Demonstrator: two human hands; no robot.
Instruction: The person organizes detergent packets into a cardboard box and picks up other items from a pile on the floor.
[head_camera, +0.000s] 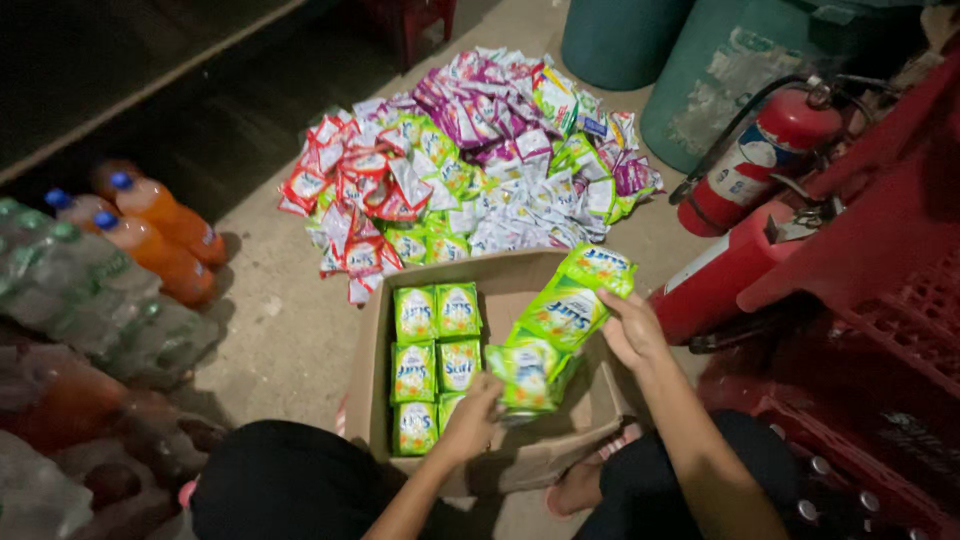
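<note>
Over an open cardboard box (375, 350), both hands are gripping one strip of green sachets (560, 320).

The right hand (630, 330) is closing on the strip's upper end; the left hand (472, 415) is pinching its lower end. Left of that pinch, packed green sachets (435, 365) are lying in rows in the box. Beyond the grip, a heap of mixed sachets (470, 160) is covering the floor; right of it, a red fire extinguisher (760, 160) is leaning.

1. Your left hand (472, 415) and right hand (630, 328) hold a strip of green sachets (553, 330) over the cardboard box (372, 370).
2. Green sachets line its left side.
3. A sachet pile (470, 160) lies beyond on the floor (270, 310).
</note>
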